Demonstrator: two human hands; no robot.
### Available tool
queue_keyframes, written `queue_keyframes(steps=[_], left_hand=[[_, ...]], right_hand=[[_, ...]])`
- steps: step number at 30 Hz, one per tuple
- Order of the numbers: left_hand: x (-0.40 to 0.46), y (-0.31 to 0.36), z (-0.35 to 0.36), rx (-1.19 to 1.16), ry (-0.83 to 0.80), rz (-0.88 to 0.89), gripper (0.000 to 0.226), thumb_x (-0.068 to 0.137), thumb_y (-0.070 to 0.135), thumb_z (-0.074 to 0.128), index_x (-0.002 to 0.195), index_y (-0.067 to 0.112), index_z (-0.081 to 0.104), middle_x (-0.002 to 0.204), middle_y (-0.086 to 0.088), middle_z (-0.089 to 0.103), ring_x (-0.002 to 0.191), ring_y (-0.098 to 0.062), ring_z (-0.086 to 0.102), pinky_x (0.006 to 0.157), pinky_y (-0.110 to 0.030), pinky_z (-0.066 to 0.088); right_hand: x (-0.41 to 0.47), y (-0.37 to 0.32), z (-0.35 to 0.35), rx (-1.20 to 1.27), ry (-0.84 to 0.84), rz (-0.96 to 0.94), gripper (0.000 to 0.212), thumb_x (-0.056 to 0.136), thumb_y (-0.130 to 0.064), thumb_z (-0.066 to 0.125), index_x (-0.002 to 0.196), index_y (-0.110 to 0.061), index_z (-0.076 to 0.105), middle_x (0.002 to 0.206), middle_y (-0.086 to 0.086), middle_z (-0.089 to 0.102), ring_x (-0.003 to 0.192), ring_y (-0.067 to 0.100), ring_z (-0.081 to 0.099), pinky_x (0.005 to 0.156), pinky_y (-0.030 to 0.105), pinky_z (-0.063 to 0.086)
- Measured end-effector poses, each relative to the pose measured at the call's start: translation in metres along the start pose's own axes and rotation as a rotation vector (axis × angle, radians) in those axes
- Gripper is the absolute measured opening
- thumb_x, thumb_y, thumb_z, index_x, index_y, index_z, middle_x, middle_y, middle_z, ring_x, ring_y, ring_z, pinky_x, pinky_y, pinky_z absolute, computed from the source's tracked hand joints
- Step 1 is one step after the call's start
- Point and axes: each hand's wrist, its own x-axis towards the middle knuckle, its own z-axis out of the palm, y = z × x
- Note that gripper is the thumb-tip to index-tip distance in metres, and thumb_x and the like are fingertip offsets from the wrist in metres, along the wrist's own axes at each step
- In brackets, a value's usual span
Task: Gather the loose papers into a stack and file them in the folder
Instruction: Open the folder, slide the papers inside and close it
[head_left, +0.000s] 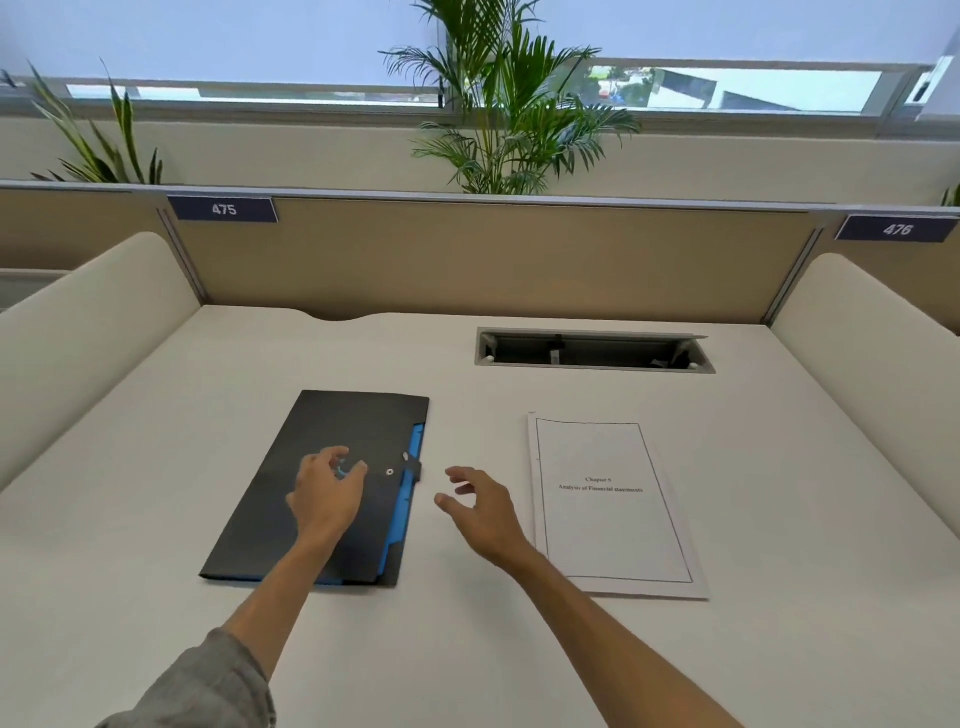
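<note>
At three o'clock of the folder (332, 483), papers (613, 506) look light, floppy; pinch an edge. Left hand (327, 493) and right hand (480, 512) hover loosely spread, empty.

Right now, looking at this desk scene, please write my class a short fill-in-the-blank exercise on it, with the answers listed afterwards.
1. The black folder lies to the ____ of the stack of papers.
2. The left hand hovers over the ____.
3. The folder's inner edge is coloured ____.
4. The right hand holds ____.

Answers: left; folder; blue; nothing
</note>
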Motion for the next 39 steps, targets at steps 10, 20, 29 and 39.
queue_keyframes(steps=[10,20,29,39], left_hand=[[0.028,-0.06,-0.046,0.403,-0.061,-0.232,0.06,0.082,0.041,0.062,0.131,0.01,0.051,0.136,-0.017,0.047,0.129,-0.036,0.041,0.105,-0.052,0.028],[0.039,-0.084,-0.059,0.295,-0.091,-0.38,0.057,0.08,0.035,0.067,0.125,0.004,0.052,0.133,-0.021,0.045,0.123,-0.041,0.041,0.099,-0.052,0.035],[0.045,-0.084,-0.053,-0.229,-0.062,-0.455,0.042,0.077,0.009,0.073,0.117,0.002,0.063,0.116,-0.016,0.065,0.095,-0.028,0.054,0.085,-0.037,0.045],[0.033,-0.049,-0.02,-0.42,-0.117,-0.373,0.043,0.078,0.005,0.074,0.118,0.002,0.061,0.113,-0.013,0.068,0.103,-0.031,0.062,0.094,-0.041,0.049]], right_hand=[[0.006,-0.015,0.05,0.061,-0.163,0.232,0.063,0.088,-0.036,0.065,0.143,-0.02,0.041,0.143,0.007,0.05,0.127,0.022,0.051,0.101,0.033,0.044],[0.018,-0.021,0.079,0.214,-0.005,0.437,0.068,0.084,-0.025,0.069,0.143,-0.012,0.038,0.123,0.005,0.057,0.099,0.016,0.053,0.089,0.027,0.046],[0.03,-0.006,0.064,0.199,0.055,0.455,0.036,0.081,-0.005,0.07,0.113,-0.012,0.054,0.097,0.002,0.056,0.088,0.015,0.055,0.073,0.02,0.046],[0.024,0.01,0.001,0.137,0.135,0.362,0.049,0.086,-0.011,0.07,0.129,-0.009,0.046,0.115,0.006,0.056,0.097,0.017,0.055,0.069,0.015,0.047]])
